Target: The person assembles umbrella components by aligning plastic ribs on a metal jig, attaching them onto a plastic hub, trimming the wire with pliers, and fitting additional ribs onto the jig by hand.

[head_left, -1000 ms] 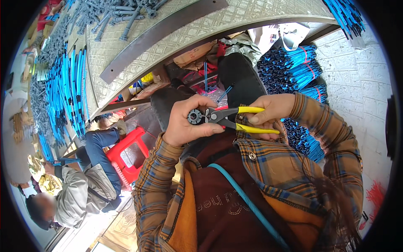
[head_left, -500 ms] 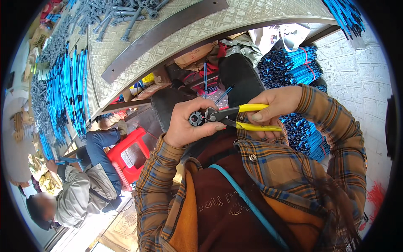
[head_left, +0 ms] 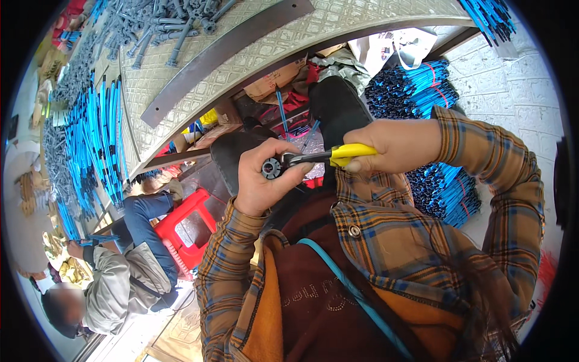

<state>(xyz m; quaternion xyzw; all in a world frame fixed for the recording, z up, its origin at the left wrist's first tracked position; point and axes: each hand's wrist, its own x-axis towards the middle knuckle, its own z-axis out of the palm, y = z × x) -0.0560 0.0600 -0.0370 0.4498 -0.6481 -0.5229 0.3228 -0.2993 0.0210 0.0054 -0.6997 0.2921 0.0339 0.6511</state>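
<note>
While the left hand (head_left: 256, 181) holds a round grey part (head_left: 272, 168), the right hand (head_left: 401, 145) squeezes the pliers (head_left: 330, 155).
Both hands are full: the part sits over the person's lap, and the yellow handles (head_left: 356, 149) are pressed close together. The pliers' dark nose (head_left: 310, 158) pokes in between the left thumb and finger, just beside the part, but I cannot tell what its tip bites. Past the hands, a desk (head_left: 368, 15) has a long metal strip (head_left: 226, 60) and a heap of grey pieces (head_left: 181, 27) on it. Blue bundles (head_left: 425, 81) are to the right, and a red stool (head_left: 172, 227) is to the left.
</note>
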